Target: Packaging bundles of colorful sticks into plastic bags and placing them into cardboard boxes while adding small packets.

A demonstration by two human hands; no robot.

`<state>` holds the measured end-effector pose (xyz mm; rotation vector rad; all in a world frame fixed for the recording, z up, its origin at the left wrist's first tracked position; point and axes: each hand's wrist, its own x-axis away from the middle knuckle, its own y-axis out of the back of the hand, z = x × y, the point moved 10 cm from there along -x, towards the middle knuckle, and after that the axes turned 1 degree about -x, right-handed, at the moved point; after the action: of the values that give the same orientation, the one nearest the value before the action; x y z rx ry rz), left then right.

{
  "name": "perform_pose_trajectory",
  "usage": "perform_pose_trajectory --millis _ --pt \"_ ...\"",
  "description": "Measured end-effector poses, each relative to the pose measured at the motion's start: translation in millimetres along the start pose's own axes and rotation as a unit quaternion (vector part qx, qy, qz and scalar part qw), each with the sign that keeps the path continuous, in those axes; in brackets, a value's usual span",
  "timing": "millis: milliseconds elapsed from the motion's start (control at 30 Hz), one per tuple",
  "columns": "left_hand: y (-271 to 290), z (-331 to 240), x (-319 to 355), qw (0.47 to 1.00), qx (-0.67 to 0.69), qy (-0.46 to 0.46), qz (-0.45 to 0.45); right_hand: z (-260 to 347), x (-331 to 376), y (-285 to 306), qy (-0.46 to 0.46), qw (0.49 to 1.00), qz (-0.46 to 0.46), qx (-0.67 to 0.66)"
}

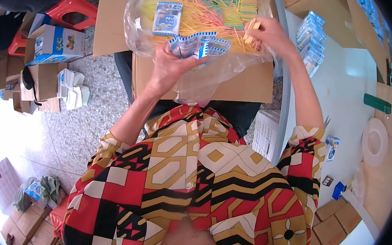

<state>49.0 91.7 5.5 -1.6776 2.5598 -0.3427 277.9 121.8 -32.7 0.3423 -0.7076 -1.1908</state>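
Observation:
In front of me a cardboard box (pixel 163 73) lined with a clear plastic bag (pixel 134 18) holds a mass of thin coloured sticks (pixel 207 11), yellow, pink and green. My left hand (pixel 172 67) is closed round several blue-and-white plastic packets (pixel 197 43), over the near edge of the box. My right hand (pixel 269 34) pinches a small bundle of pale yellow sticks (pixel 252 27) at the right side of the pile. One blue-and-white packet (pixel 167 18) lies flat on the sticks at the left.
A white table (pixel 332 96) on my right carries a row of blue-and-white packets (pixel 311 39), a green tool (pixel 377 103) and a white ring (pixel 374 142). A white basket (pixel 265 132) stands beneath its edge. To the left are a red stool (pixel 77 4) and a printed carton (pixel 58 46).

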Motion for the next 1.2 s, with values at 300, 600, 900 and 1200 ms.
perform_pose_trajectory --millis 300,600,900,1200 --pt "-14 0 -14 0.999 -0.020 -0.025 0.007 132 59 40 0.128 0.942 -0.117 -0.289" --pt "-22 -6 -18 0.998 -0.037 -0.036 0.024 137 55 19 0.124 0.961 -0.033 -0.244" --pt "-31 -12 -19 0.998 -0.035 -0.024 0.045 169 72 23 0.206 0.968 -0.061 -0.131" --pt "-41 -11 -20 0.997 0.047 0.004 0.055 179 75 29 0.233 0.964 -0.125 -0.013"
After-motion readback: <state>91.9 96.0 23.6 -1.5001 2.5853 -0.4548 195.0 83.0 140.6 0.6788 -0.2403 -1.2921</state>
